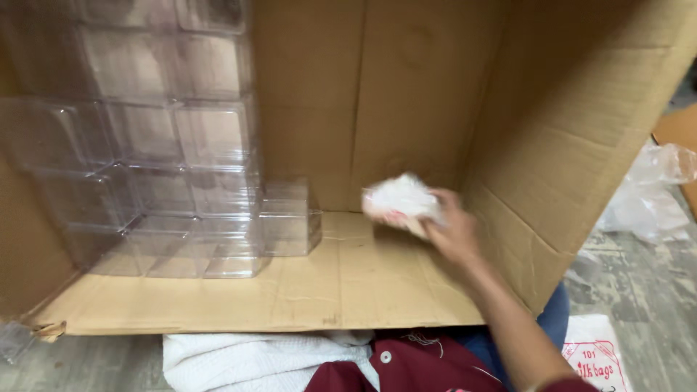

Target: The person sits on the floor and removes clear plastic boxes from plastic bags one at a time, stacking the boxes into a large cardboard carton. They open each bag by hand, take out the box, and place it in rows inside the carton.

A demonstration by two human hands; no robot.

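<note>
White rag (401, 196) bunched in the right hand (451, 231), fingers pinching it, deep inside the cardboard box (406, 94) near the back wall. Best wiped in even strokes, clear of the stacked plastic boxes (167, 160). Left hand unseen.

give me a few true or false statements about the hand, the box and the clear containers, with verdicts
1. The right hand reaches inside the cardboard box. True.
2. The right hand holds a white crumpled wad. True.
3. The clear plastic containers are stacked on the right side of the box. False: they are stacked on its left side.
4. The left hand grips a container. False: no left hand is in view.
5. A white cloth lies in front of the box's open edge. True.
6. The box is made of blue plastic. False: it is brown cardboard.
</note>
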